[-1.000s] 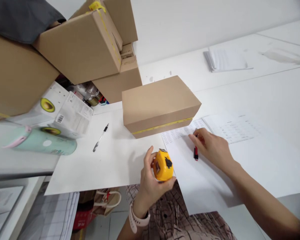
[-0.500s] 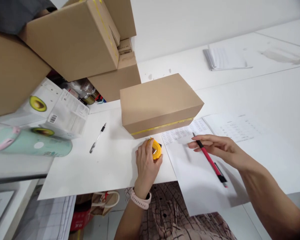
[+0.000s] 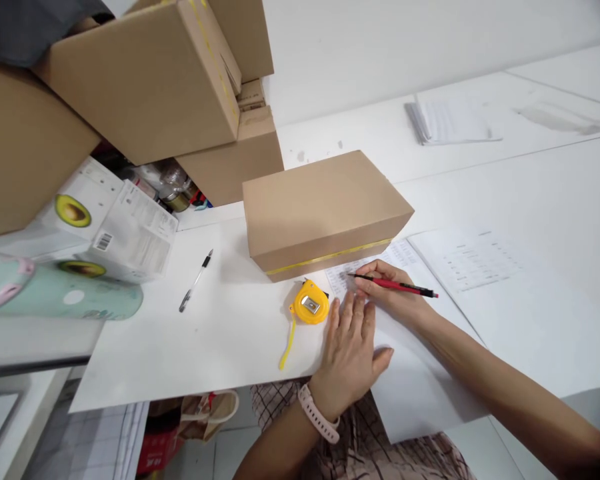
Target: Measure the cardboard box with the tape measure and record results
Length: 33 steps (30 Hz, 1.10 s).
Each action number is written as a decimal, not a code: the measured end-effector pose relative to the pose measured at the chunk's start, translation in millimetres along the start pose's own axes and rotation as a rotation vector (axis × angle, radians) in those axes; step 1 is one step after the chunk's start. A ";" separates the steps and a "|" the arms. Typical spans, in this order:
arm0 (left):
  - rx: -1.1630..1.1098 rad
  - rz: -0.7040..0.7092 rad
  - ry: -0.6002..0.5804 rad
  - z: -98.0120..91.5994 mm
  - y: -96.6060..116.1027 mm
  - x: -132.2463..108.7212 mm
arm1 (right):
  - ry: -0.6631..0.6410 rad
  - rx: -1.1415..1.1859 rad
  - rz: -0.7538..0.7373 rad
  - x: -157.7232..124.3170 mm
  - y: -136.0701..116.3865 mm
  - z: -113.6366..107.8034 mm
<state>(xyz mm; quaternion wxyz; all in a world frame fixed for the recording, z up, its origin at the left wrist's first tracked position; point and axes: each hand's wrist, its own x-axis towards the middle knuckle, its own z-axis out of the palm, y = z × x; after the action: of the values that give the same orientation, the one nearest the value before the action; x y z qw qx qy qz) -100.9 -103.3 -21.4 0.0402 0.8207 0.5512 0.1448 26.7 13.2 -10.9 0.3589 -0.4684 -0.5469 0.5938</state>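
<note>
My right hand point(image 3: 393, 291) grips a red and black pen point(image 3: 410, 287), its tip over the printed lines of the paper sheet point(image 3: 405, 387). Flat across the sheet's left edge lies my left hand point(image 3: 351, 347), fingers stretched out and holding nothing. Just left of its fingertips rests a yellow tape measure point(image 3: 313, 303) with its yellow strap trailing toward the table's front edge. Behind both hands a closed cardboard box point(image 3: 325, 207) sealed with yellow tape covers the paper's far corner.
A clear pen with a black grip point(image 3: 196, 280) lies on the white table point(image 3: 230, 340). Stacked cardboard boxes point(image 3: 150, 80), avocado-printed cartons point(image 3: 135, 227) and a mint bottle point(image 3: 90, 290) crowd the left side. A paper stack point(image 3: 455, 120) sits at the back. A person's dark sleeve shows at top left.
My left hand has let go of the tape measure and moved right onto the paper. My right hand has shifted left, and the pen has turned from lying loosely across the fingers into a writing grip.
</note>
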 end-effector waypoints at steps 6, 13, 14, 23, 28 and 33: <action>0.017 -0.003 -0.031 -2.0 -4.4 -0.7 | 0.177 -0.173 -0.148 -2.0 10.7 1.6; -0.022 -0.007 -0.015 -0.4 -5.2 -1.3 | 0.217 -0.101 -0.114 -2.7 13.1 1.5; -0.024 -0.005 -0.014 -0.7 -5.4 -1.3 | 0.235 -0.134 -0.124 -2.7 14.6 1.2; -0.045 0.002 -0.004 -0.8 -6.1 -2.3 | 0.187 -0.295 -0.221 -3.7 18.3 0.3; -0.049 0.002 0.005 0.4 -6.6 -2.5 | 0.161 -0.324 -0.220 -2.4 18.8 1.3; -0.052 0.009 0.018 1.2 -7.0 -2.9 | 0.158 -0.347 -0.220 -2.8 16.5 1.6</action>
<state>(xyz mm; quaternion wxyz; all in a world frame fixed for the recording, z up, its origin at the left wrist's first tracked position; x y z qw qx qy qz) -107.9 -103.1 -24.7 0.0557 0.8205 0.5440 0.1668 27.5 7.7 -26.8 0.3772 -0.5056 -0.6592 0.4094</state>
